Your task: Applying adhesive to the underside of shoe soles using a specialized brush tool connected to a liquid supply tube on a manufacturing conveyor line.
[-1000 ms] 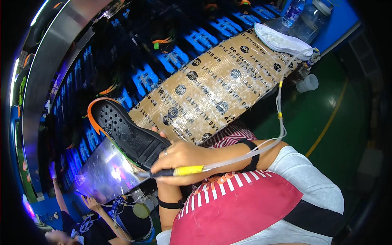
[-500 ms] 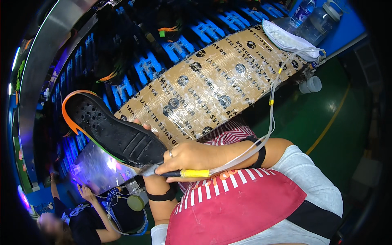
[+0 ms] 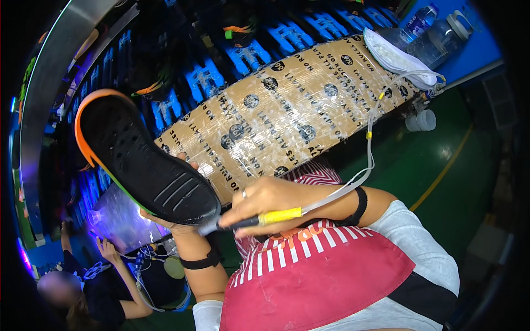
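A black shoe sole (image 3: 144, 160) with an orange heel rim, holes at the heel and grooves near the toe hangs tilted at the left. My left hand (image 3: 178, 228) grips it from beneath; fingertips show at its right edge and the palm is mostly hidden. In my right hand (image 3: 268, 199) is a brush (image 3: 280, 215) with a dark handle and a yellow wrap, and a clear tube (image 3: 353, 182) runs from its back end. The blurred bristles lie at the toe edge of the sole; whether they touch it I cannot tell.
Behind my hands stretches a taped cardboard-covered board (image 3: 287, 110). White insoles (image 3: 395, 58), a clear jug (image 3: 444, 36) and a bottle (image 3: 422, 22) stand at its far right. Blue racks (image 3: 245, 58) line the far side. A white cup (image 3: 420, 121) sits right; a co-worker's hand (image 3: 109, 251) is lower left.
The sole has shifted left, its heel end swinging up. My right hand with the brush has moved slightly right and up.
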Demonstrator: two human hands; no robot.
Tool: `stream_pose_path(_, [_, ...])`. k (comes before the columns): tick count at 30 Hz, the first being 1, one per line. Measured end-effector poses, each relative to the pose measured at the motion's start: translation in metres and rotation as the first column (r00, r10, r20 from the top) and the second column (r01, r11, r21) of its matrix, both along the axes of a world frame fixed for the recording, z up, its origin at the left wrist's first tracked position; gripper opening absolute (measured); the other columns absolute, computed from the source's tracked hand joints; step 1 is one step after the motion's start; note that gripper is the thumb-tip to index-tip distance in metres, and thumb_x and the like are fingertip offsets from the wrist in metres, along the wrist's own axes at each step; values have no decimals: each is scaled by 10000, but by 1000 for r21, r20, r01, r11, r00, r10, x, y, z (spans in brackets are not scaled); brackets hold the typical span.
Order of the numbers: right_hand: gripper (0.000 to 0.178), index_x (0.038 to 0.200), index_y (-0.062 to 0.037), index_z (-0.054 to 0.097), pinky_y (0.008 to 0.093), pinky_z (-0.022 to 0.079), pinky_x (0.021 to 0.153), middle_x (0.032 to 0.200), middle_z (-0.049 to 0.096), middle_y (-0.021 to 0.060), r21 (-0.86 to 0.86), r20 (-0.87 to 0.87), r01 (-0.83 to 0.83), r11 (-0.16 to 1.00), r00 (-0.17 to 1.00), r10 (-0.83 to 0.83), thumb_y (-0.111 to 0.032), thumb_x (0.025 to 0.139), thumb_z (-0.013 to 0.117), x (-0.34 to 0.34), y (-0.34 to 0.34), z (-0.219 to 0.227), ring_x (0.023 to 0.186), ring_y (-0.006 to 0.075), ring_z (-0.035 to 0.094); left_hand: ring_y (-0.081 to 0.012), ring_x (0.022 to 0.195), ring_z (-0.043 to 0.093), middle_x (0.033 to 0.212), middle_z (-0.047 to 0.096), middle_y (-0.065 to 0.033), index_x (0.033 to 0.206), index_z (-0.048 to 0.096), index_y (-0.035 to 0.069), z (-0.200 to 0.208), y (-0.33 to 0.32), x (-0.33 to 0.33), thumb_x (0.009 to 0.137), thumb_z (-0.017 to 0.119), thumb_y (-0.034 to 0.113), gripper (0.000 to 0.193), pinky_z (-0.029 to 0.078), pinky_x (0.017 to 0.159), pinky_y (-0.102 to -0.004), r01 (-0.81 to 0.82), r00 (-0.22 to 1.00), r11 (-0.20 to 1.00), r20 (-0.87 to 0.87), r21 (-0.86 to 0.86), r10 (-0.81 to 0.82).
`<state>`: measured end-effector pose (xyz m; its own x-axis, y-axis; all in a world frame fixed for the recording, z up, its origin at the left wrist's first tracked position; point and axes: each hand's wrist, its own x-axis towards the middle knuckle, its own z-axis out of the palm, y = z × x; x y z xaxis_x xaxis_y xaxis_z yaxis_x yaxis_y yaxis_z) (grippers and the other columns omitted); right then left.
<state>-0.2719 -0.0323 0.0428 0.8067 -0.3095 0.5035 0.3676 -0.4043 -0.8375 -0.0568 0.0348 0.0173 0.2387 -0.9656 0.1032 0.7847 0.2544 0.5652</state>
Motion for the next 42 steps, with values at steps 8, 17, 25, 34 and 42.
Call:
stream_pose_path(8, [218, 942, -119, 641, 359, 452, 531, 645, 554, 105, -151, -86, -30, 988, 996, 17, -226, 753, 644, -9, -3, -4, 591, 274, 571, -438, 993, 531, 1174, 432, -339, 1338, 235, -14, 11, -5, 7, 663, 609, 611, 994, 494, 810, -481, 4, 968, 976, 245, 218, -59])
stream_pose_path(17, [248, 974, -84, 639, 300, 491, 561, 716, 583, 56, -320, -136, -104, 942, 989, 64, -73, 727, 653, -14, -5, -1, 651, 207, 590, -292, 1029, 565, 1189, 508, -223, 1250, 385, -78, 27, -10, 10, 737, 551, 303, 660, 449, 921, -385, 200, 964, 907, 91, 370, -249])
stream_pose_path(25, [286, 955, -74, 630, 318, 474, 555, 659, 558, 66, -336, -171, -92, 937, 985, 35, -95, 669, 625, -17, 0, 4, 647, 221, 579, -250, 958, 600, 1120, 563, -207, 1203, 450, -82, 45, -22, 2, 813, 495, 228, 501, 472, 861, -327, 326, 873, 757, 128, 566, -471])
stream_pose_path(34, [300, 940, -50, 635, 301, 482, 548, 678, 558, 55, -511, -194, -28, 859, 977, -83, -106, 646, 608, -20, 6, 2, 667, 204, 581, -211, 839, 629, 1006, 617, -171, 1112, 531, -59, 54, -26, 4, 808, 557, 262, 443, 506, 765, -288, 242, 828, 628, 180, 739, -531])
stream_pose_path(42, [286, 934, -75, 644, 298, 482, 519, 707, 591, 49, -491, -124, 92, 866, 977, -174, -109, 657, 704, -16, 4, -5, 633, 199, 588, -214, 834, 631, 1004, 619, -165, 1108, 537, -46, 53, -21, 14, 803, 564, 257, 431, 511, 753, -298, 176, 840, 646, 228, 743, -492])
